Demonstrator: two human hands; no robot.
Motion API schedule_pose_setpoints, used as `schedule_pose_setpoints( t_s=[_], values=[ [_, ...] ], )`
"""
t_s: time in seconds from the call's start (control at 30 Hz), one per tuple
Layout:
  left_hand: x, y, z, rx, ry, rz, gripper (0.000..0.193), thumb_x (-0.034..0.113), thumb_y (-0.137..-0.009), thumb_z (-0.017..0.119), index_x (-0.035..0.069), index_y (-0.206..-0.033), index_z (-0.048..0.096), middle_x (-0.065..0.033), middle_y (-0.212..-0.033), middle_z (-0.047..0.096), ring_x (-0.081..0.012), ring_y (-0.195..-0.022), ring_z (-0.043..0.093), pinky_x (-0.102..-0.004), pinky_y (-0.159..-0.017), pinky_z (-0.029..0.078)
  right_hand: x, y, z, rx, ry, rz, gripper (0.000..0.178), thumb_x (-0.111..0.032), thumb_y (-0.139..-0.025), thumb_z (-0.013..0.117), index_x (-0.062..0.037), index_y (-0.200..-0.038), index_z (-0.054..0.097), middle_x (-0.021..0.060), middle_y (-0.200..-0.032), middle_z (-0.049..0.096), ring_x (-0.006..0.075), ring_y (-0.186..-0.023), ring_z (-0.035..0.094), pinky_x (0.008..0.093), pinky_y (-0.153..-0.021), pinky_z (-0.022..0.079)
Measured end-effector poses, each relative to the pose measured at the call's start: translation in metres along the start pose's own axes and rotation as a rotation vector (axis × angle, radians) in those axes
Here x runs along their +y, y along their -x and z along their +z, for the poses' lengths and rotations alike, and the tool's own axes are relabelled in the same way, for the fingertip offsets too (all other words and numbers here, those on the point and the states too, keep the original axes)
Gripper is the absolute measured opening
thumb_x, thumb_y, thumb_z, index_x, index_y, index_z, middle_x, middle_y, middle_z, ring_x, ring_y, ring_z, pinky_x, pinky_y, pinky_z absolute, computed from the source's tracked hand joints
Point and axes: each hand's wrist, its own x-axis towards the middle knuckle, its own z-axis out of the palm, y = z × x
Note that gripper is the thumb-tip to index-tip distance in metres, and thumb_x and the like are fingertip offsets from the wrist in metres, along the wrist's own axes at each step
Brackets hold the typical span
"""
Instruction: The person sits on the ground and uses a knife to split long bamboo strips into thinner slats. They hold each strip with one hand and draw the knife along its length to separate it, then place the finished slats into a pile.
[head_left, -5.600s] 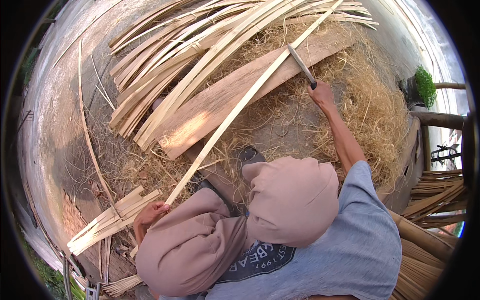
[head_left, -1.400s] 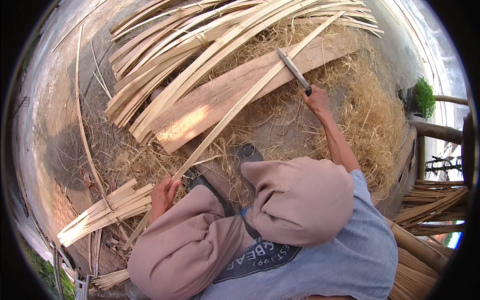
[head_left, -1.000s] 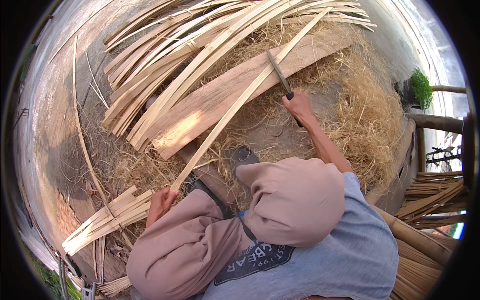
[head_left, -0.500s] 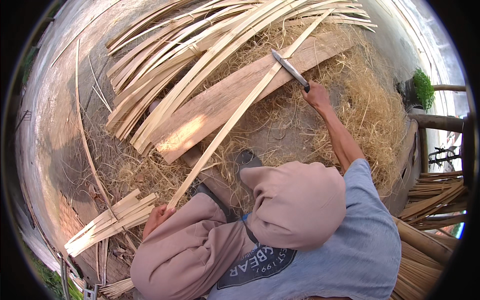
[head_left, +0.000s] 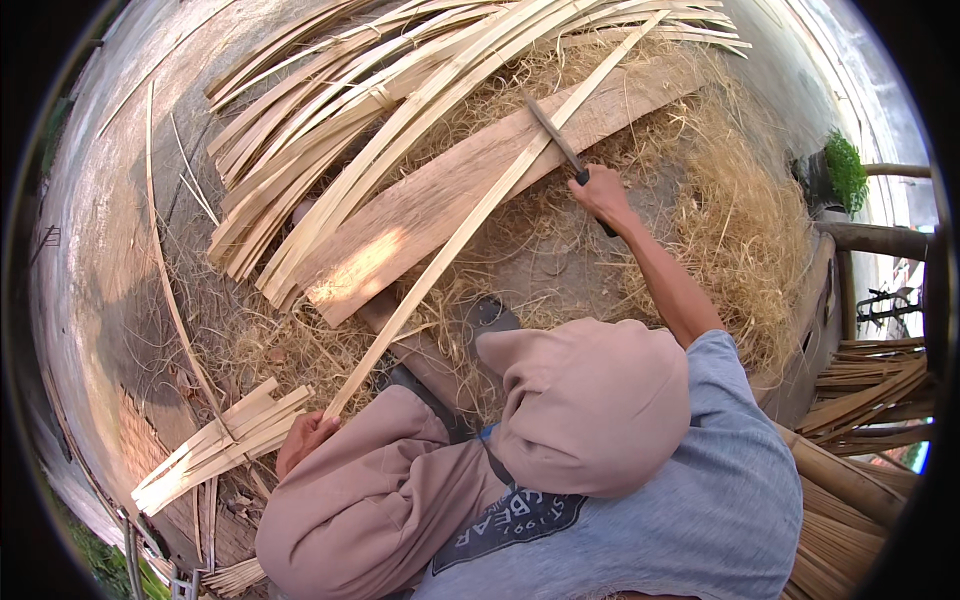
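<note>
A long pale bamboo strip [head_left: 440,262] slants over a wide wooden board [head_left: 390,222], running from near my left knee to the far side. My left hand [head_left: 306,440] pinches its near end, beside a short bundle of pale strips [head_left: 222,442]. Wrapped round the dark handle of a knife [head_left: 553,129], my right hand [head_left: 603,197] is at the board's right edge. The knife's long blade lies across the strip and points up and left. Whether its edge bites into the strip I cannot tell.
Several tied bundles of bamboo strips [head_left: 345,125] lie beyond and left of the board. Curly shavings [head_left: 735,230] cover the ground around it. More strips [head_left: 868,395] are stacked at right by a pole [head_left: 840,480]. A green plant [head_left: 846,177] stands far right.
My right hand and the knife have shifted left and slightly nearer along the strip, and the blade now points more steeply away. My left hand keeps the strip's end, almost still.
</note>
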Motion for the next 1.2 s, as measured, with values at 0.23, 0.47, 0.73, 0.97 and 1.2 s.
schedule_pose_setpoints(
  t_s=[0.23,0.47,0.73,0.97,1.2],
  values=[
    [0.013,-0.042,0.028,0.027,-0.073,0.091,0.034,0.031,-0.101,0.069,0.006,-0.080,0.059,0.0066,-0.069,0.050,-0.0054,-0.064,0.039,-0.0275,-0.057,0.031,-0.062,0.131,0.035,-0.269,0.038,-0.260,0.035,-0.033,-0.085,0.074,0.0005,-0.092,0.065,0.0255,-0.083,0.071,0.0444,-0.081,0.071,0.0525,-0.073,0.056],
    [0.022,-0.032,0.028,-0.035,-0.053,0.105,0.029,0.029,-0.103,0.066,0.006,-0.086,0.062,0.0060,-0.071,0.056,-0.0034,-0.064,0.047,-0.0259,-0.056,0.037,-0.034,0.099,0.029,-0.177,0.108,-0.254,0.032,-0.034,-0.086,0.073,-0.0026,-0.091,0.066,0.0251,-0.075,0.069,0.0408,-0.077,0.072,0.0524,-0.068,0.055],
    [-0.012,-0.029,0.004,-0.039,-0.032,0.042,0.030,0.030,-0.102,0.067,0.007,-0.084,0.062,0.0058,-0.068,0.056,-0.0038,-0.060,0.046,-0.0271,-0.054,0.036,-0.039,0.078,0.016,-0.265,0.192,-0.301,0.037,-0.035,-0.084,0.074,-0.0025,-0.098,0.064,0.0243,-0.084,0.072,0.0431,-0.081,0.072,0.0515,-0.078,0.057],
    [-0.023,-0.015,-0.039,-0.084,-0.110,-0.141,0.029,0.033,-0.102,0.068,0.006,-0.093,0.067,0.0053,-0.069,0.058,-0.0040,-0.060,0.048,-0.0256,-0.054,0.036,0.063,-0.024,-0.040,0.224,0.119,0.163,0.041,-0.038,-0.086,0.068,0.0021,-0.093,0.067,0.0251,-0.081,0.071,0.0389,-0.078,0.072,0.0510,-0.072,0.057],
    [-0.009,-0.047,-0.065,-0.114,-0.257,-0.138,0.039,0.047,-0.099,0.070,0.011,-0.084,0.067,0.0065,-0.068,0.055,-0.0039,-0.056,0.042,-0.0234,-0.050,0.032,0.006,0.047,0.018,0.071,0.171,-0.022,0.031,-0.031,-0.088,0.072,-0.0018,-0.089,0.062,0.0240,-0.075,0.069,0.0396,-0.073,0.072,0.0523,-0.069,0.055]
  ],
)
